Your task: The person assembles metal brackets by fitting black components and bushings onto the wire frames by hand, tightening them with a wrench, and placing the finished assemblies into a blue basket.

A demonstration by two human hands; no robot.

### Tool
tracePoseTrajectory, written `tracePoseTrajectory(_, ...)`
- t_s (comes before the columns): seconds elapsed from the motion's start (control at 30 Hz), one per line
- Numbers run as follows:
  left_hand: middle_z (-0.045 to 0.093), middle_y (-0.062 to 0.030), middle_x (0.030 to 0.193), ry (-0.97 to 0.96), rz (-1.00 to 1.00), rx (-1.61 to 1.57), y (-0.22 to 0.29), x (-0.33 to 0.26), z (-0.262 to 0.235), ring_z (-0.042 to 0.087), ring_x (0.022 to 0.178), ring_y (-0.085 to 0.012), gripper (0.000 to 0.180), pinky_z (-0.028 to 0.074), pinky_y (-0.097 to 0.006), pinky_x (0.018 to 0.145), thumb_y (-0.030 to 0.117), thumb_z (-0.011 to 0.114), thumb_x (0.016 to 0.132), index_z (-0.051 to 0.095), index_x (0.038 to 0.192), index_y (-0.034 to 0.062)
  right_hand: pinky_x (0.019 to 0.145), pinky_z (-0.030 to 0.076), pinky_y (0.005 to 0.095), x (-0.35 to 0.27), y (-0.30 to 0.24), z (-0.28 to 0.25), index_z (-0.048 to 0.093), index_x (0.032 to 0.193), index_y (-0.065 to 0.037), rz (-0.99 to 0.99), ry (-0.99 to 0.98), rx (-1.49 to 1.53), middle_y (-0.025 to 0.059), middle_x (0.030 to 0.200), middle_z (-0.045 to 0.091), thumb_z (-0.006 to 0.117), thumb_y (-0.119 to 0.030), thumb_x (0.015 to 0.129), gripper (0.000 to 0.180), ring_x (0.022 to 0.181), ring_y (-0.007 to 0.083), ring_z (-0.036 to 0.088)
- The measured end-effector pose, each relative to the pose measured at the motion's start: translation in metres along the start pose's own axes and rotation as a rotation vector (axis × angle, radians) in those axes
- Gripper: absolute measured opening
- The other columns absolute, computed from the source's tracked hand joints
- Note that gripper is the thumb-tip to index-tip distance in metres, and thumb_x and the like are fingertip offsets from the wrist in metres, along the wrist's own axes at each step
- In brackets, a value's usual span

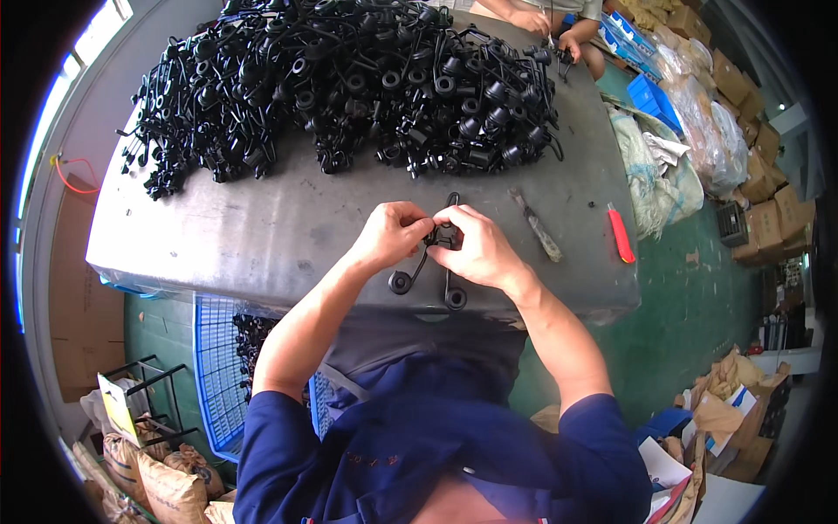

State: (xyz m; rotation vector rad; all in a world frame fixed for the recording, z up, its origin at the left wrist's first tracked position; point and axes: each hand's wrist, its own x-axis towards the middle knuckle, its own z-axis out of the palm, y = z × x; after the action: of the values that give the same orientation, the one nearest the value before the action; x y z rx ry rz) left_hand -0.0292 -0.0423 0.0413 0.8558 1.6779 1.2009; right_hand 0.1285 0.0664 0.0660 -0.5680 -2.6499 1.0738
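Near the front edge of the grey table [288, 231], both my hands close around one black bent part with round ringed ends [454, 298]. My left hand [394, 234] pinches its middle from the left, fingertips pressed together. From the other side my right hand [478, 249] grips the same part with thumb and fingers. Two of its arms reach toward me, ending in round eyes, and a loop sticks out beyond my fingers. What lies between my fingertips is hidden. Beyond my hands rises a big heap of similar black parts [349, 87].
Right of my hands lie a worn knife-like tool [535, 225] and a red-handled cutter [621, 234]. Another person's hands [554, 31] work at the table's far right corner. A blue basket [218, 375] with black parts stands below the front edge. Sacks and boxes line the right.
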Motion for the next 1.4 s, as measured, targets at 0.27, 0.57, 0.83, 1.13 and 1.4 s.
tracePoseTrajectory(0.27,0.066,-0.0069,0.072,0.045,0.082,-0.009,-0.005,-0.006,0.003,0.061,0.061,-0.0100,0.021,0.050,-0.025,0.055,0.014,0.062,0.091,0.067,0.094,-0.0054,0.077,0.051,0.0420,0.002,-0.016,-0.001,0.060,0.103,-0.007,0.046,-0.008,-0.086,0.0114,0.100,0.064,0.076,-0.020,0.073,0.036,0.090,0.0327,0.064)
tracePoseTrajectory(0.57,0.068,-0.0118,0.073,0.057,-0.006,0.150,-0.027,0.014,0.003,0.064,0.058,-0.0162,0.022,0.052,-0.030,0.057,0.013,0.059,0.085,0.071,0.094,-0.0028,0.079,0.052,0.0438,0.003,-0.016,0.005,0.061,0.105,-0.008,0.132,-0.074,-0.221,0.0115,0.102,0.065,0.077,-0.024,0.074,0.038,0.093,0.0338,0.065)
tracePoseTrajectory(0.83,0.064,-0.0131,0.108,-0.051,-0.094,-0.404,-0.028,0.001,0.021,0.062,0.093,-0.0140,0.047,0.053,-0.028,0.072,0.025,0.055,0.100,0.045,0.138,-0.0007,0.080,0.054,0.0412,-0.011,-0.001,0.019,0.059,0.114,-0.005,-0.023,0.144,-0.178,0.0125,0.107,0.064,0.078,-0.016,0.076,0.044,0.094,0.0339,0.065)
tracePoseTrajectory(1.13,0.064,-0.0183,0.106,-0.061,0.009,-0.566,-0.039,-0.009,0.006,0.067,0.087,-0.0228,0.060,0.057,-0.033,0.075,0.011,0.056,0.099,0.024,0.148,0.0004,0.085,0.053,0.0386,-0.027,0.035,-0.011,0.060,0.116,0.000,0.151,0.331,0.055,0.0162,0.111,0.063,0.072,-0.010,0.080,0.040,0.097,0.0332,0.063)
tracePoseTrajectory(1.4,0.062,-0.0182,0.107,0.018,-0.012,-0.524,-0.029,-0.015,0.015,0.066,0.086,-0.0223,0.057,0.057,-0.033,0.074,0.013,0.056,0.100,0.027,0.147,-0.0005,0.090,0.050,0.0397,-0.028,0.063,-0.009,0.066,0.106,0.000,-0.202,0.223,-0.308,0.0134,0.108,0.066,0.071,-0.004,0.076,0.030,0.102,0.0317,0.060)
